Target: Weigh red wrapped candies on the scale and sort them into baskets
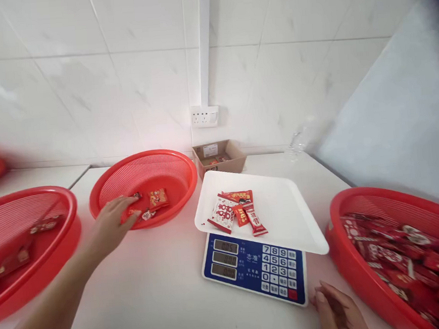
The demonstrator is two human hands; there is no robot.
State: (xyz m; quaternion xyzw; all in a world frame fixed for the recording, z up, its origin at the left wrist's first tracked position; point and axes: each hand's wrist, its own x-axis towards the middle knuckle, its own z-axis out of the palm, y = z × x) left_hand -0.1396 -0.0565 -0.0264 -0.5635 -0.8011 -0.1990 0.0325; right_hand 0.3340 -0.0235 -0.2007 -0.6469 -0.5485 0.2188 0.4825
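Note:
My left hand (115, 221) reaches over the near rim of the middle red basket (105, 186), thumb and fingers apart. Beside its fingertips lie a red and orange snack packet (157, 199) and a small wrapped candy (147, 215); another red packet (133, 212) shows between thumb and fingers. Low on the right, my right hand (339, 309) is loosely closed beside the corner of the blue-faced digital scale (252, 268), with nothing visible in it. On the scale's white tray (284, 210) sit a white and red packet (223, 213), a red candy bar (254, 220) and other red packets (241, 197).
At the left stands a red basket (65, 202) with a few packets inside. Another red basket (339, 231), at the right, holds many red packets. By the tiled wall are an open cardboard box (234, 159) and a clear plastic item (297, 143).

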